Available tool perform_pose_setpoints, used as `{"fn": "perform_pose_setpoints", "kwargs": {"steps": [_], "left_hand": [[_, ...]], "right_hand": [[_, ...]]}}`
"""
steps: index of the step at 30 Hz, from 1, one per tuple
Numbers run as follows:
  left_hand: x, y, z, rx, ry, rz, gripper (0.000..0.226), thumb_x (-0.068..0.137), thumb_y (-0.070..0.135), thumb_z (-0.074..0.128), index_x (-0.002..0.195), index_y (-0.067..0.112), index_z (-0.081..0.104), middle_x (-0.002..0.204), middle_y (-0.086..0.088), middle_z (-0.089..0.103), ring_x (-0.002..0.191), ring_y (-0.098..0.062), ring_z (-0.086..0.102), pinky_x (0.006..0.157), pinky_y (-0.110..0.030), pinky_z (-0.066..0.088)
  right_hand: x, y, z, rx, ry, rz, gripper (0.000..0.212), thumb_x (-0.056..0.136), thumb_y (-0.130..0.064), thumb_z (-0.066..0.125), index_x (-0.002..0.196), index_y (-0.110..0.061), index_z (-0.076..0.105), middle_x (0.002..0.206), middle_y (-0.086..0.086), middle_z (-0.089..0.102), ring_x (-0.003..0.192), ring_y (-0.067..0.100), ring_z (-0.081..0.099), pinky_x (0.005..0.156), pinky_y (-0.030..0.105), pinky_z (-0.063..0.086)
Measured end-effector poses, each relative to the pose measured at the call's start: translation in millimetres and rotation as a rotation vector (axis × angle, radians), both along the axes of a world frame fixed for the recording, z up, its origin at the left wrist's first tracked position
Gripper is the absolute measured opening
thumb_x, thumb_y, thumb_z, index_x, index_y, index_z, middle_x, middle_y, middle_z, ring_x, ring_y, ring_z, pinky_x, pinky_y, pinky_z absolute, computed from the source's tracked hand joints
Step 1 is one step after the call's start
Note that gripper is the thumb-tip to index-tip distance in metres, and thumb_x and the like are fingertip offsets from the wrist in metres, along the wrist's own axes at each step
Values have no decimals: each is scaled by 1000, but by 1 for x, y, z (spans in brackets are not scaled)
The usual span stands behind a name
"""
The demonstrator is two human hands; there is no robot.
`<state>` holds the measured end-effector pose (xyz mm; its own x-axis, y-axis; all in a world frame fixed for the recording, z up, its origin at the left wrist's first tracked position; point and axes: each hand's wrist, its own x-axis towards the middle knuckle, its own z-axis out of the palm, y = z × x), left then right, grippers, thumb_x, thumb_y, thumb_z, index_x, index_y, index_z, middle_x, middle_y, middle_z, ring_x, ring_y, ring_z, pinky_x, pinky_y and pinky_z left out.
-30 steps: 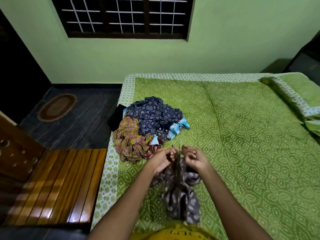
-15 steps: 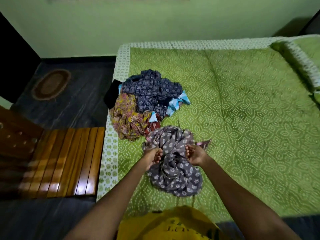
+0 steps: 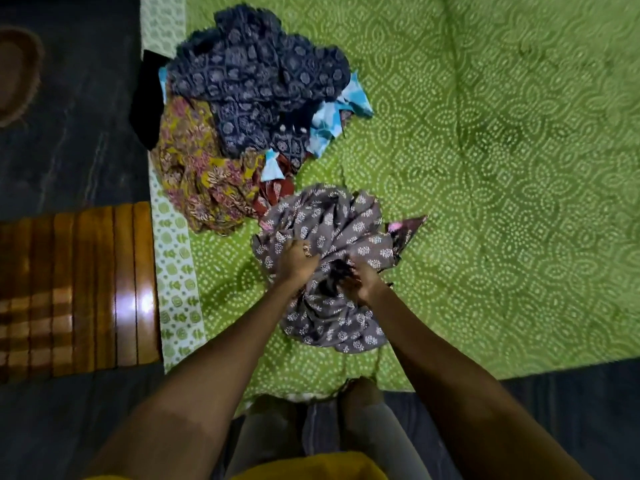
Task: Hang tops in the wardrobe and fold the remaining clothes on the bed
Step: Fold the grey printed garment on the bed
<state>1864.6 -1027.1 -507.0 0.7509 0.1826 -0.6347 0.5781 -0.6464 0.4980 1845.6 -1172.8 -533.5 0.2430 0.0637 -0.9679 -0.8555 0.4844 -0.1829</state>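
Grey printed garment (image 3: 329, 268), bunched in a loose heap on the green bedspread (image 3: 485, 168), near the bed's front edge. Gripped on both sides: left hand (image 3: 296, 259) with fingers curled into the cloth on the garment's left, right hand (image 3: 358, 280) clutching a fold just beside it, fingertips buried in dark creases. Small pink-and-dark corner of fabric (image 3: 408, 226) poking out at the garment's right edge; whether lining or a separate piece, cannot tell.

Just beyond the garment, touching its far-left side: pile of unsorted clothes (image 3: 249, 109), with a navy patterned piece on top, a mustard floral one to the left, and light blue and red scraps showing between. Black cloth (image 3: 147, 102) hanging over the bed's side beyond the pile. Left of the garment, past the bedspread's white border: slatted wooden surface (image 3: 79, 289), glossy, on the dark floor. Farther off in that direction, part of an oval mat (image 3: 17, 74).

Step in hand, by the look of it: sorting out the grey garment, hunting for an edge or seam, with nothing yet folded. Next move likely calls for finding shoulders or a waistband, lifting and shaking out flat, then deciding between hanger and fold.
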Motion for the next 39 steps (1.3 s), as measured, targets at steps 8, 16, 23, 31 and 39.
{"fn": "perform_pose_setpoints", "kwargs": {"steps": [8, 16, 23, 31, 39], "left_hand": [[23, -20, -21, 57, 312, -25, 27, 94, 8, 50, 117, -7, 54, 110, -13, 62, 90, -24, 59, 59, -24, 46], [3, 31, 16, -768, 43, 1103, 41, 97, 31, 27, 108, 6, 58, 102, -14, 60, 93, -29, 57, 83, -41, 49], [-17, 57, 100, -579, 538, 470, 104, 62, 89, 47, 145, 29, 32, 154, -6, 26, 136, -33, 32, 108, -61, 25], [-50, 93, 161, -1428, 270, 474, 65, 89, 53, 53, 126, 0, 57, 123, -22, 60, 115, -34, 58, 102, -48, 43], [-35, 60, 204, -943, -66, 514, 54, 96, 49, 35, 88, 9, 71, 85, -9, 72, 81, -21, 69, 68, -26, 55]], "right_hand": [[14, 4, -15, 15, 86, -127, 31, 99, -15, 41, 69, -9, 47, 65, 5, 50, 64, 16, 46, 56, 27, 46], [-2, -56, 12, 86, -153, -727, 46, 40, -8, 70, 82, -14, 54, 61, 3, 64, 59, 16, 59, 65, 25, 50], [0, -42, 103, 117, -186, -311, 42, 86, -46, 58, 94, -6, 66, 76, 18, 71, 68, 29, 69, 79, 44, 53], [-12, -41, 200, 534, -635, -148, 42, 87, -29, 59, 115, 1, 65, 118, 19, 64, 110, 29, 62, 97, 38, 48], [-4, 1, 208, 332, -601, -27, 51, 84, -42, 52, 105, 1, 70, 105, 20, 69, 95, 31, 68, 85, 39, 55]]}}
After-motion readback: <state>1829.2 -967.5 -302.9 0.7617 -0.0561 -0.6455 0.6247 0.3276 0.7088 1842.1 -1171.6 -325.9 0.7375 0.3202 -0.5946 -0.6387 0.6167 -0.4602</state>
